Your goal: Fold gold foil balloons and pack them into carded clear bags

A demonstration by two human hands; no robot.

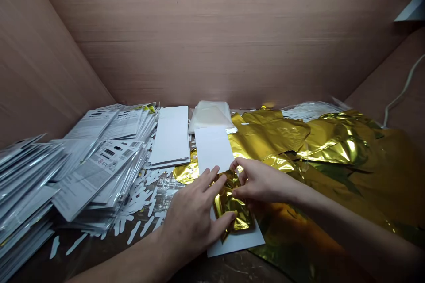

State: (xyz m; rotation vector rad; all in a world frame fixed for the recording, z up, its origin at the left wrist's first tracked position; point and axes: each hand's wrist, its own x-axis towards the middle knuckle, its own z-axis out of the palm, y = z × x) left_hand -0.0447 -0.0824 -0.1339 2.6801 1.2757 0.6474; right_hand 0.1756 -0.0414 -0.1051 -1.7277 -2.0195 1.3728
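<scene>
A packing bench (229, 269) with laminate panels (40, 53), stacked retail packets (99, 172) and gold foil (335, 150)

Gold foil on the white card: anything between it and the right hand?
Nothing visible. The fingers of the right hand are directly on the folded gold foil, with no object between them. The foil lies on the white card, and the left hand touches its other side.

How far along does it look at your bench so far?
Looks done: the stacked printed packs at left. In hand: the left hand presses folded gold foil onto a white card, the right hand pinches that foil, and a second card lies just beyond. Left: the loose gold foil heaped at right and the card stack.
</scene>
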